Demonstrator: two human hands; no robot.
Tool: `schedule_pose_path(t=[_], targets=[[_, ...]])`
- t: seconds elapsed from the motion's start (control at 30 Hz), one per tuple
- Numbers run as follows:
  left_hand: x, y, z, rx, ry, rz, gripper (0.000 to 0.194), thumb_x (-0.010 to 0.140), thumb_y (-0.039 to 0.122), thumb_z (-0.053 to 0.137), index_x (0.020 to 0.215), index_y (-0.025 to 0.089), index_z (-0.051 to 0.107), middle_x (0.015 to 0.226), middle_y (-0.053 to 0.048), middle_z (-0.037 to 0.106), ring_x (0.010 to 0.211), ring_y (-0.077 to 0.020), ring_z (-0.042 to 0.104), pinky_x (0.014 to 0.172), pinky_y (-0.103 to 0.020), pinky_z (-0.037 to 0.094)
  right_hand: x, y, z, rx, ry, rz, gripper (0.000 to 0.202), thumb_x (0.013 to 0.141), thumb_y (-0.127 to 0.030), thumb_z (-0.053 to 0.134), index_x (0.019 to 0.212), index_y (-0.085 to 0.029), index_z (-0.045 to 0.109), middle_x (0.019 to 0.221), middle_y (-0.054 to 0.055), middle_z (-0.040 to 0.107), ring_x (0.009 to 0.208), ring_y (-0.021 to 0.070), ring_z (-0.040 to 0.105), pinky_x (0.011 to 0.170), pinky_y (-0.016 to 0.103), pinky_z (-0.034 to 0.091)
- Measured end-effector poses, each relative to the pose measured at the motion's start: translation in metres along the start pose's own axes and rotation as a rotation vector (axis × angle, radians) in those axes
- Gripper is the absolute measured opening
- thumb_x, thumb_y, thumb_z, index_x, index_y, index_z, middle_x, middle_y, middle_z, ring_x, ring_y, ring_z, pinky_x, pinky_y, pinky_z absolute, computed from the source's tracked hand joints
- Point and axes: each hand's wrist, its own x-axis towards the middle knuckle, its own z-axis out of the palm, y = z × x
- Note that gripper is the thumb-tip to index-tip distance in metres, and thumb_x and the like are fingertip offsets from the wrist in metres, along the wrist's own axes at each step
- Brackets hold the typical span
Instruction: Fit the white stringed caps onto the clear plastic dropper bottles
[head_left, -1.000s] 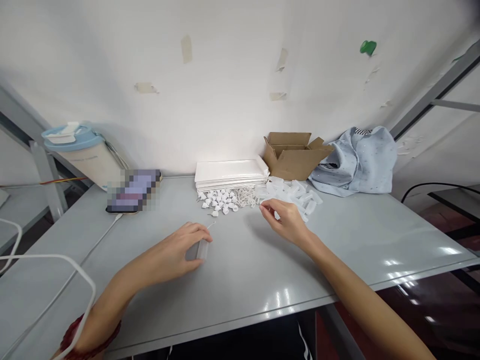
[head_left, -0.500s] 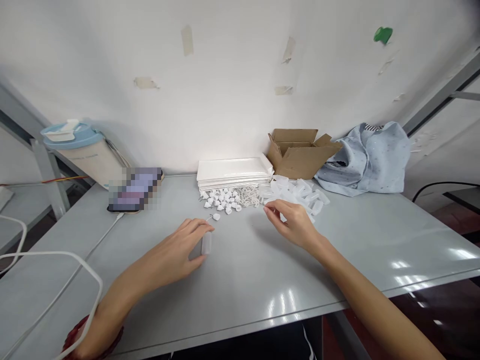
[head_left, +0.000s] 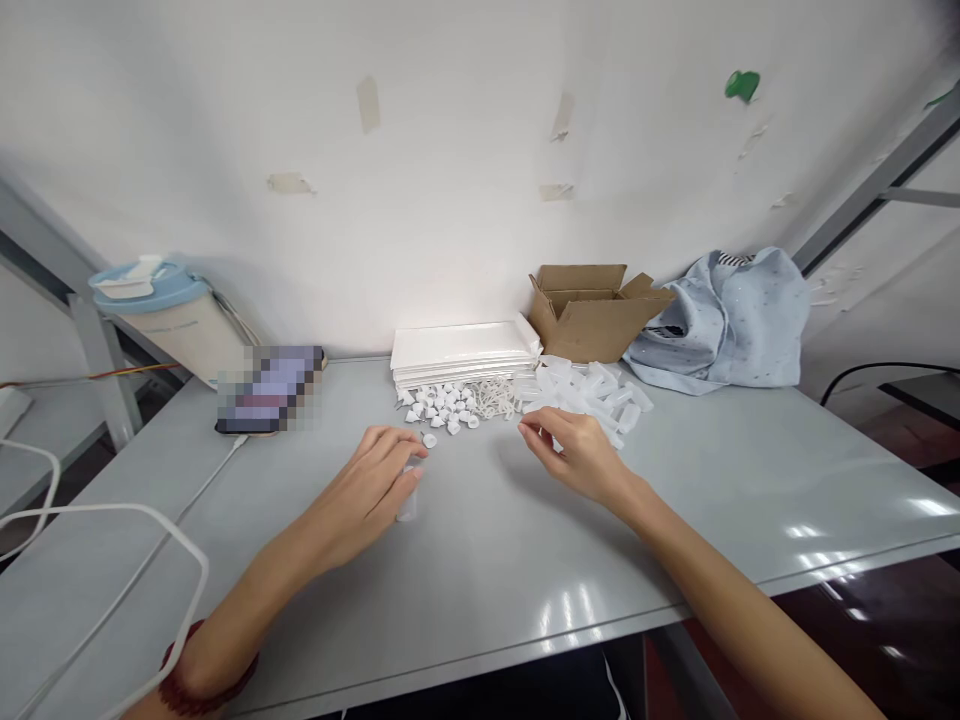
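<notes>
My left hand (head_left: 379, 480) is over the table, fingers stretched and thumb a little apart from them, with nothing visible in the grip. Its fingertips are beside a single small white cap (head_left: 429, 440) that lies apart from the pile. Partly hidden under the thumb, a translucent plastic tube (head_left: 407, 508) lies on the table. My right hand (head_left: 574, 450) has thumb and fingertips together in a pinch; what they hold, if anything, is too small to make out. Ahead of it are a heap of white loops (head_left: 495, 398) and a heap of translucent tubes (head_left: 592, 390).
White caps (head_left: 439, 402) are piled before a stack of white flat packs (head_left: 461, 350). Behind are an open cardboard box (head_left: 585, 325) and a light blue cloth bag (head_left: 727, 330). A phone (head_left: 274, 385) on a cable and a blue-lidded cup (head_left: 180, 325) stand left.
My left thumb has moved up closer to the fingers, away from the near end of the tube. My right hand stays pinched in nearly the same place. The view has shifted slightly.
</notes>
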Motion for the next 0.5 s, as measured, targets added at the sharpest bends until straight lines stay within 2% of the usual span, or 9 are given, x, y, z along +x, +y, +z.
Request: schedule_pose_path(t=[0.1,0.2,0.37,0.5], targets=[[0.008,0.000,0.006,0.016,0.025,0.059,0.035,0.095,0.028,0.029,0.118,0.022,0.054,0.122,-0.007,0.053,0.119,-0.0245,0.038,0.100,-0.044,0.036,0.001,0.000,0.000,0.005,0.006,0.008,0.021,0.091,-0.023,0.042,0.080,-0.016,0.059,0.067,0.004,0.064,0.050,0.0110,0.052,0.048,0.023,0.035],[0.019,-0.004,0.011,0.057,0.057,0.039,0.037,0.093,0.027,0.030,0.120,0.020,0.055,0.119,-0.008,0.056,0.114,-0.0254,0.040,0.099,-0.046,0.035,0.001,0.000,0.000,0.014,0.002,0.011,0.021,0.091,-0.024,0.042,0.080,-0.017,0.059,0.067,0.004,0.064,0.051,0.0112,0.052,0.049,0.023,0.035],[0.040,-0.010,0.009,0.082,0.063,-0.015,0.037,0.091,0.029,0.030,0.110,0.021,0.061,0.098,-0.005,0.061,0.096,-0.0244,0.046,0.089,-0.043,0.041,0.003,0.004,-0.001,0.008,-0.006,0.032,0.020,0.090,-0.023,0.042,0.079,-0.017,0.059,0.069,0.004,0.065,0.052,0.0117,0.053,0.051,0.023,0.035],[0.049,-0.003,0.004,0.112,0.073,-0.023,0.037,0.090,0.028,0.028,0.097,0.021,0.065,0.086,-0.005,0.060,0.089,-0.0250,0.048,0.082,-0.041,0.043,0.006,0.011,-0.007,-0.013,0.004,0.095,0.018,0.090,-0.022,0.045,0.079,-0.017,0.059,0.069,0.004,0.065,0.053,0.0126,0.053,0.053,0.024,0.034]])
